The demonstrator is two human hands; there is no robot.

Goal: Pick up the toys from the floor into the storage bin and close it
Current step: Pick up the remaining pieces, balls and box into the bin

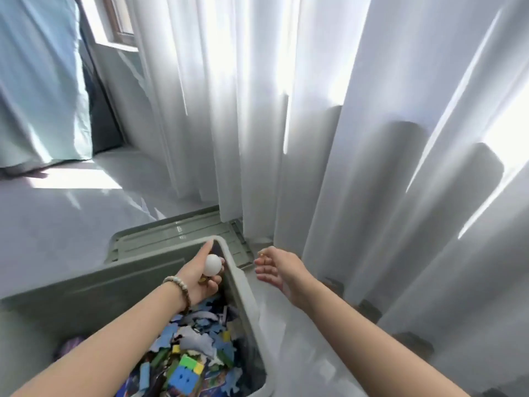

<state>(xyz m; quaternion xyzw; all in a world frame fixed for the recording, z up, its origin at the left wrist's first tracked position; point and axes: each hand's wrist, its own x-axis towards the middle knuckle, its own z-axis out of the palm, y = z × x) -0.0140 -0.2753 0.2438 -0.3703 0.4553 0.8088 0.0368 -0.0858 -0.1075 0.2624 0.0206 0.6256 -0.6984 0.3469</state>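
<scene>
1. The white ball (213,265) sits in the left grip (197,277), with fingers and thumb curled round it. It is held above the far right corner of the open storage bin (86,290). A small brownish thing shows under the ball in the same grip, too small to tell what it is.
2. A beaded bracelet (179,287) circles the left wrist.
3. The right grip (274,270) hangs just outside the bin's right rim, its fingers relaxed and loosely spread. A yellowish speck at the fingertips is too small to make out.
4. The bin holds a heap of blue and grey puzzle pieces (200,339). A coloured cube (186,368) with green, yellow and blue faces lies among them, near the camera.
5. The bin's lid (177,233) lies flat on the floor just behind the bin, and its right end reaches the curtain's hem.
6. A white sheer curtain (315,138) hangs in deep folds beside and behind the bin. Its fabric lies close along the bin's right side.
7. The floor (57,224) is grey and glossy, with a bright patch of sunlight at the left.
8. A pale blue cloth (37,96) hangs at the far left, and a corner of a window frame (120,30) shows above it.
</scene>
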